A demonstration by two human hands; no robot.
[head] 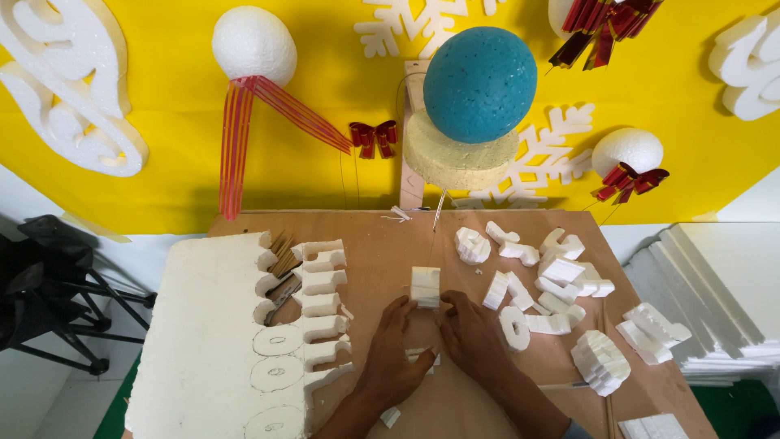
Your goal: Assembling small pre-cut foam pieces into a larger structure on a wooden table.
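Both hands meet at the middle of the wooden worktop [382, 244], where a small white foam block [425, 286] stands upright. The left hand [392, 351] and right hand [471, 335] pinch its lower edge between their fingers. A large foam sheet [207, 341] with cut notches lies to the left, and cut foam pieces [552, 284] are scattered to the right.

A brown plywood table [382, 244] fills the lower middle of the frame. At lower left a thick white foam slab [207, 341] with notched edge and pencilled ovals lies on it. At right lie scattered white foam cut-out pieces [552, 280]. A small white foam block [425, 286] stands at centre.
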